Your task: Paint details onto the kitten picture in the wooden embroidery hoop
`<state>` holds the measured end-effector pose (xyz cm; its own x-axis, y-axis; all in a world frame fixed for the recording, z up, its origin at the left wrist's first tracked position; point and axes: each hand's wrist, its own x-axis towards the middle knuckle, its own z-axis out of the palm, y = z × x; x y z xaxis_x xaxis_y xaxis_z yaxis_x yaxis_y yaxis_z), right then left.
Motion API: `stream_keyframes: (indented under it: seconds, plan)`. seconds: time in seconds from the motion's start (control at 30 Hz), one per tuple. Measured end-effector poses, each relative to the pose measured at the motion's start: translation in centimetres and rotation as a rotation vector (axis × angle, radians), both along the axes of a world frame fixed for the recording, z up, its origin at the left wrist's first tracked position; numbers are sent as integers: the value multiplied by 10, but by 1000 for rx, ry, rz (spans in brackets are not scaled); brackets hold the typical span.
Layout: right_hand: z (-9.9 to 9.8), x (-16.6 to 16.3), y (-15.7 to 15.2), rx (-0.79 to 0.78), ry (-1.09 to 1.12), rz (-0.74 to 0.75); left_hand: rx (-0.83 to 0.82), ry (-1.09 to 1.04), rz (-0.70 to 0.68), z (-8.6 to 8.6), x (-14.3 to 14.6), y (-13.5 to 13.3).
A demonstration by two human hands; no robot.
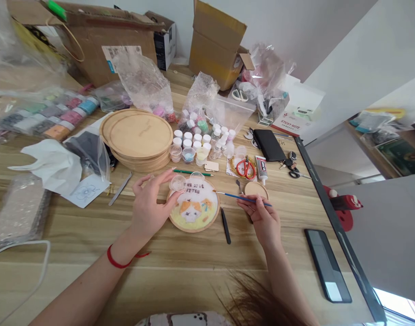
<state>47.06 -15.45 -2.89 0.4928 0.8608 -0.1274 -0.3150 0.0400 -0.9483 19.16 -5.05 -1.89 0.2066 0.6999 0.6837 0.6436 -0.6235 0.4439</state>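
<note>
The light wood-grain table [74, 290] runs out from under both forearms, and a red string bracelet [119, 259] circles the left wrist. The left hand [148, 208] is raised just above the table, its thumb and fingertips pinched narrowly around a small clear plastic pot [178, 183]. The right hand [263, 222] is curled, with its fingers closed around a blue paintbrush [243, 197] held like a pen, the tip pointing toward the round wood-rimmed picture [194, 230]. That picture lies between the hands, just below the left fingertips. Its orange-and-white kitten face, yellow ground and a coloured patch at right are in place, and dark lettering crosses its pale upper part; whether more is left to fill cannot be told. Black tweezers [225, 225] lie just beside it, and a small wooden disc [256, 190] sits under the brush. Farther off are red-handled scissors [245, 168], a stack of round wooden boards [136, 136], clustered paint pots [194, 145] and cardboard boxes [217, 45].
</note>
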Motion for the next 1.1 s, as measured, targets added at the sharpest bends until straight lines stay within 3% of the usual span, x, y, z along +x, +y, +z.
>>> stream_keyframes:
  seconds: [0.17,0.43,0.63,0.77,0.83,1.0,1.1]
  plan:
    - [7,1,-7,19,13,6,4,7,10,1,0,0]
    - [58,-33,1,161,-107,89,-68,58,-31,1,7,-11]
    - [70,-54,4,156,-492,241,-56,48,-144,6,14,-24]
    - [69,-53,-3,97,-682,234,-14,78,-173,8,14,-27]
    - [66,-54,-4,30,-582,184,11,96,-192,8,13,-27]
    - [50,-62,9,-41,-42,120,58,124,-177,10,13,-27]
    - [43,-60,14,-43,107,115,70,122,-129,7,12,-25]
